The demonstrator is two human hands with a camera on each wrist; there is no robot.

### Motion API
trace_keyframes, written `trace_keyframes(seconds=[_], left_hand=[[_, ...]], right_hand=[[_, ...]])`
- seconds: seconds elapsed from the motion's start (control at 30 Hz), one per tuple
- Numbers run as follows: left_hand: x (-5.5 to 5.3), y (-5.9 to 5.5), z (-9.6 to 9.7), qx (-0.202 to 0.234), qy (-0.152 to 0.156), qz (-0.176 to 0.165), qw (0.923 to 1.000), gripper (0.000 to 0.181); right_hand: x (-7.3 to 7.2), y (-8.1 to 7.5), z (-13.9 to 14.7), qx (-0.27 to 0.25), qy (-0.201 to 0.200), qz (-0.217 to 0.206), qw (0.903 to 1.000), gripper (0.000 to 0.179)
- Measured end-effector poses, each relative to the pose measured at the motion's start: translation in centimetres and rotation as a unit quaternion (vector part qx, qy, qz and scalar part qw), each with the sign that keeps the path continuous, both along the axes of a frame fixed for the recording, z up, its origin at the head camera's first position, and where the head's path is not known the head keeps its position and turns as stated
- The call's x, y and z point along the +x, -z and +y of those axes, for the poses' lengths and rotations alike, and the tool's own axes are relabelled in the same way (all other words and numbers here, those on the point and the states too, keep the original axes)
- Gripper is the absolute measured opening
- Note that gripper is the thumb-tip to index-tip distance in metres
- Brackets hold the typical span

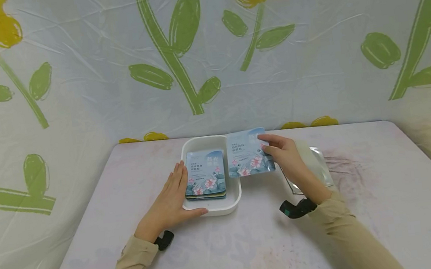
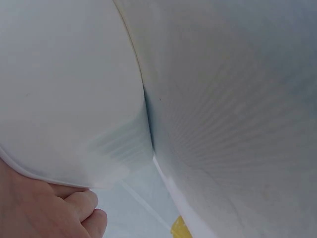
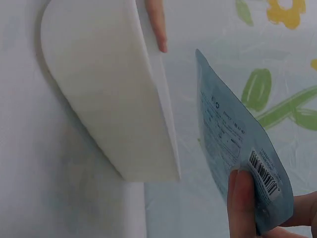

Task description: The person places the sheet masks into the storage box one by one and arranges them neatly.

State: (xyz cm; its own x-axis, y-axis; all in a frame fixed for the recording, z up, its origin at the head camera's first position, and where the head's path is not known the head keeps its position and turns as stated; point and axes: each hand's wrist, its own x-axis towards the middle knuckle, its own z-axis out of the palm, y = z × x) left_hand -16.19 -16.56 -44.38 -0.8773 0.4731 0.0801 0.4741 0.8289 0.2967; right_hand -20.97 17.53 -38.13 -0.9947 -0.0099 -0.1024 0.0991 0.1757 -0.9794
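A white plastic bin [image 1: 234, 197] stands at the middle of the table. Inside it lies a stack of flat sachets [image 1: 204, 172], the top one blue with pink flowers. My left hand [image 1: 169, 200] rests along the bin's left rim, fingers fairly straight and thumb spread at the front edge. Above the bin's right side, my right hand [image 1: 287, 157] pinches a matching blue sachet [image 1: 246, 151] by its right edge, printed front facing up. The right wrist view shows the back of this sachet [image 3: 223, 129], with small print and a barcode, tilted and apart from the bin wall.
Silvery flat packets [image 1: 323, 166] lie on the table to the right, partly hidden behind my right hand and wrist. The pale table [image 1: 215, 260] ends at the back against a flower-printed cloth [image 1: 103, 76]. A black band part [image 1: 297, 209] sits at my right wrist.
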Motion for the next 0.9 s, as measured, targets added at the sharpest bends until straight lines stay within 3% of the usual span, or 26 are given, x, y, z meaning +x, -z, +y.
trace_keyframes(seconds=[0.43,0.9], left_hand=[[0.0,0.2,-0.1,0.007,-0.001,0.002,1.0000,0.131],[0.0,0.0,0.0,0.014,0.001,0.002,0.9999,0.131]], right_hand=[[-0.7,-1.3,-4.0,0.023,-0.082,0.041,0.9955,0.043],[-1.4,-0.3,-8.3,0.037,-0.144,0.012,0.9888,0.048]])
